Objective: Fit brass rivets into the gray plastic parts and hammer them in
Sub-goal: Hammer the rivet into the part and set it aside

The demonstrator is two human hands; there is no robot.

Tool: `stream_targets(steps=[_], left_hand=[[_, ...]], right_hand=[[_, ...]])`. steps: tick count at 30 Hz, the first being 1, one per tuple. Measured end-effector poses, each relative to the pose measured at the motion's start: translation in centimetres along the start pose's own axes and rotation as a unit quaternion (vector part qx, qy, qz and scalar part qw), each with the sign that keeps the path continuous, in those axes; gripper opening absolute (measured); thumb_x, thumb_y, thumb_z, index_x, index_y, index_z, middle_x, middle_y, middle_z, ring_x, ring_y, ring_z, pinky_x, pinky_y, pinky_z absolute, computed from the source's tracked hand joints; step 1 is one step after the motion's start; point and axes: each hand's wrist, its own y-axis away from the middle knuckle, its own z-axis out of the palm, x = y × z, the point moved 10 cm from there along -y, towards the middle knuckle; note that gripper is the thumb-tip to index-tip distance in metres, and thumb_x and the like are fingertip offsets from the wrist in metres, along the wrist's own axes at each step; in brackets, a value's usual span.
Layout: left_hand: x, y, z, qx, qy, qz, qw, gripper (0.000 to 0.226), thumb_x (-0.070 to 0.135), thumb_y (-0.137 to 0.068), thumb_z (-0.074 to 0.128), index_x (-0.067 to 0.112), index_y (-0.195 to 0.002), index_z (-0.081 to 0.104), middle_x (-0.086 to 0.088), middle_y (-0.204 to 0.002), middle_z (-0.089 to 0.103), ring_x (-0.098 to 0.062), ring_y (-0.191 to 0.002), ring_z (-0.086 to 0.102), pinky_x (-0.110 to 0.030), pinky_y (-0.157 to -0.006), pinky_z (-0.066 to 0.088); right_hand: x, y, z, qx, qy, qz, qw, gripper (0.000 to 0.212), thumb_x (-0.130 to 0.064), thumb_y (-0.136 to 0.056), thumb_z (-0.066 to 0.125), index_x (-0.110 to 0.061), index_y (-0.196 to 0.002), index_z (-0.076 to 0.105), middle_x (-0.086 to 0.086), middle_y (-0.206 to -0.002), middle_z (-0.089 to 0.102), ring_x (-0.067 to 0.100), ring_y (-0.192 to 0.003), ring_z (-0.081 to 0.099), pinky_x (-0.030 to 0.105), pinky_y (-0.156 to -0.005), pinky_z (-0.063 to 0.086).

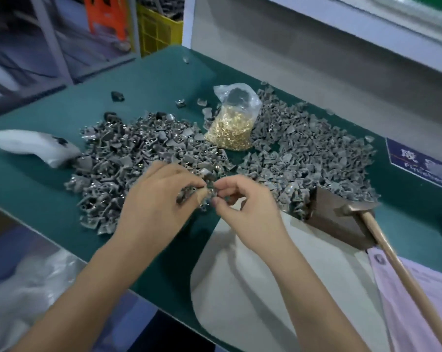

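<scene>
Both hands, fingers pinching blurred gray part.

Heaped gray parts and the rivet bag crowd mid-bench, the hammer blocks the right; the near-left green stays open.

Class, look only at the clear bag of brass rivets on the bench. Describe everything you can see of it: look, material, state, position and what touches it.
The bag of brass rivets is a thin, clear, crinkly plastic bag, open and crumpled at its top, slumped on the green bench top. Its lower half bulges with small shiny gold-coloured rivets; the upper part looks mostly empty. It sits towards the back of the bench between two heaps of gray plastic parts, which press against its sides. Neither hand touches it.
</scene>
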Motion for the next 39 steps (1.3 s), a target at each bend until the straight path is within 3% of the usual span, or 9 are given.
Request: stream_targets(steps=[5,9,13,18,20,22,27,32,39], left_hand=[[-4.3,0.1,-2.0,-0.012,-0.003,-0.061,0.998,0.016,0.036,-0.087,0.077,0.028,-0.101,0.078,0.009,-0.103,0.067,-0.018,-0.107,0.049,-0.036,-0.091,0.044],[-5.4,0.2,-2.7,-0.022,-0.04,-0.081,0.996,0.025,0.042,-0.086,0.077,0.03,-0.107,0.077,0.009,-0.112,0.067,-0.018,-0.112,0.048,-0.039,-0.093,0.044],[-5.2,0.6,-3.8,0.019,-0.08,-0.081,0.993,0.032,0.051,-0.088,0.071,0.031,-0.112,0.074,0.009,-0.113,0.068,-0.019,-0.112,0.05,-0.034,-0.084,0.042],[-0.8,0.5,-1.6,0.016,-0.028,-0.027,0.999,0.019,0.041,-0.091,0.068,0.03,-0.106,0.075,0.013,-0.101,0.069,-0.015,-0.104,0.053,-0.032,-0.079,0.045],[0.8,0.4,0.0,-0.003,-0.018,-0.012,1.0,0.009,0.035,-0.093,0.07,0.031,-0.1,0.075,0.015,-0.095,0.067,-0.011,-0.097,0.051,-0.027,-0.079,0.04],[2.7,0.4,2.0,-0.019,-0.01,0.004,1.0,0.005,0.032,-0.094,0.07,0.033,-0.094,0.075,0.015,-0.088,0.065,-0.013,-0.092,0.051,-0.031,-0.079,0.042],[7.2,0.3,6.7,-0.051,0.024,0.03,0.998,0.004,0.035,-0.096,0.068,0.035,-0.092,0.071,0.016,-0.085,0.06,-0.013,-0.086,0.047,-0.034,-0.074,0.038],[10.3,-0.4,10.3,-0.083,0.019,0.058,0.995,0.005,0.032,-0.093,0.07,0.037,-0.095,0.072,0.017,-0.089,0.066,-0.015,-0.089,0.054,-0.034,-0.074,0.04],[13.3,-2.7,15.0,-0.165,0.004,0.107,0.98,0.024,0.039,-0.092,0.071,0.035,-0.116,0.068,0.015,-0.107,0.066,-0.012,-0.111,0.054,-0.03,-0.081,0.041]], right_hand=[[-1.1,-2.1,4.1,-0.03,0.028,0.003,0.999,0.024,-0.011,-0.085,0.076,-0.031,-0.098,0.072,-0.013,-0.086,0.07,0.007,-0.078,0.066,0.022,-0.072,0.054],[-1.2,-2.4,5.1,-0.031,0.039,-0.001,0.999,0.026,-0.014,-0.087,0.076,-0.032,-0.103,0.071,-0.014,-0.083,0.069,0.005,-0.072,0.062,0.02,-0.069,0.051],[-0.5,-1.5,2.7,-0.014,0.026,-0.009,1.0,0.028,-0.015,-0.09,0.076,-0.035,-0.108,0.07,-0.014,-0.084,0.071,0.005,-0.079,0.065,0.011,-0.07,0.048],[2.9,1.0,-5.2,0.059,0.082,0.02,0.995,0.022,-0.017,-0.091,0.074,-0.039,-0.094,0.072,-0.02,-0.085,0.072,0.001,-0.081,0.067,0.012,-0.069,0.049],[4.5,2.4,-7.5,0.062,0.101,0.035,0.992,0.022,-0.017,-0.091,0.075,-0.039,-0.089,0.072,-0.02,-0.083,0.072,0.002,-0.076,0.067,0.016,-0.066,0.052],[6.0,4.3,-9.5,0.054,0.118,0.044,0.991,0.02,-0.02,-0.09,0.077,-0.039,-0.088,0.073,-0.018,-0.08,0.071,0.003,-0.068,0.064,0.018,-0.061,0.05],[8.2,8.1,-11.7,0.018,0.143,0.043,0.989,0.015,-0.024,-0.083,0.085,-0.029,-0.096,0.078,-0.011,-0.088,0.068,-0.001,-0.069,0.059,0.006,-0.065,0.041],[8.3,9.5,-11.1,0.001,0.152,0.03,0.988,0.02,-0.024,-0.083,0.084,-0.022,-0.103,0.08,-0.007,-0.096,0.062,0.001,-0.084,0.06,0.009,-0.073,0.041],[8.1,9.6,-11.6,0.051,0.191,0.013,0.98,0.005,-0.022,-0.086,0.08,-0.024,-0.09,0.08,-0.013,-0.078,0.056,-0.005,-0.075,0.051,0.009,-0.07,0.036]])
